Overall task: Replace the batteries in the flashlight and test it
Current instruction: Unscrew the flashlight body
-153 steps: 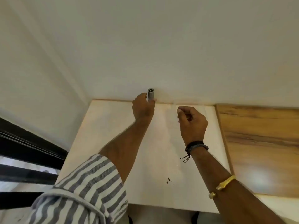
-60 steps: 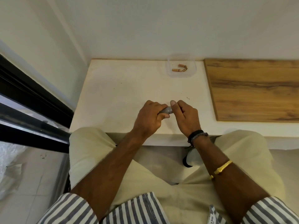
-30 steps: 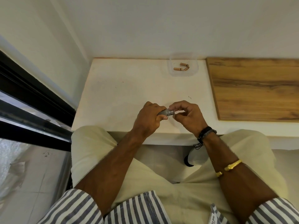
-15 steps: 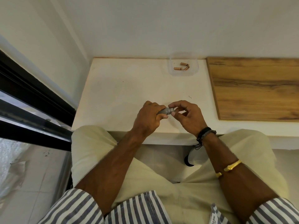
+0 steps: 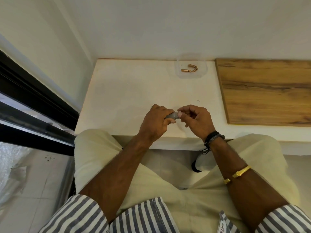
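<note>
— Where's the flashlight (image 5: pixel 172 115)?

— Over the front edge of the white bench (image 5: pixel 127 98), near its middle, wrapped in the left hand (image 5: pixel 155 122). Only a short grey stub shows past the knuckles.

— And the right hand (image 5: pixel 197 121)?

— Thumb and forefinger pinched narrow at the exposed end, other fingers loosely curled. Whether they hold a cap or a battery I cannot tell; it looks like bare fingertips on the rim.

— Room to move?

— Bare bench behind the hands back to the wall. A clear tray (image 5: pixel 191 76) with three copper batteries (image 5: pixel 190 68) sits at the back edge, a wooden board (image 5: pixel 265 91) along the right side.
</note>
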Available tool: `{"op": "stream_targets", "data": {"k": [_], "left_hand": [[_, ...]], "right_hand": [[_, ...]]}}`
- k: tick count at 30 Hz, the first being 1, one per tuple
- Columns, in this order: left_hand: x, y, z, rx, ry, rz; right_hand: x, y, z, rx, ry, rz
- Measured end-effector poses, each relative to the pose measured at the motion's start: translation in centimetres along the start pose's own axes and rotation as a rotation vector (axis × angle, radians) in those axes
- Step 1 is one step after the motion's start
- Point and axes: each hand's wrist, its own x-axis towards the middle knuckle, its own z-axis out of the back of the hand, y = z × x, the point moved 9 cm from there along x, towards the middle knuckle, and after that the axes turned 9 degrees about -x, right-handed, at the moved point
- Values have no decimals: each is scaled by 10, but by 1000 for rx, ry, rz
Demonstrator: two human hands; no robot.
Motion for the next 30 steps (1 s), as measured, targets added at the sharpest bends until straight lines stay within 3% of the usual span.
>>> {"op": "stream_targets", "data": {"k": [6,12,24,30], "left_hand": [[-1,3,0,0,-8,17],[-1,-1,-1,7,-9,6],[-2,-2,2,-6,-1,9],[-1,-3,0,5,8,16]], "right_hand": [[-1,9,0,47,50,86],[-1,-9,-3,34,33,-129],[-1,7,3,80,55,80],[0,-9,-3,73,69,-115]]}}
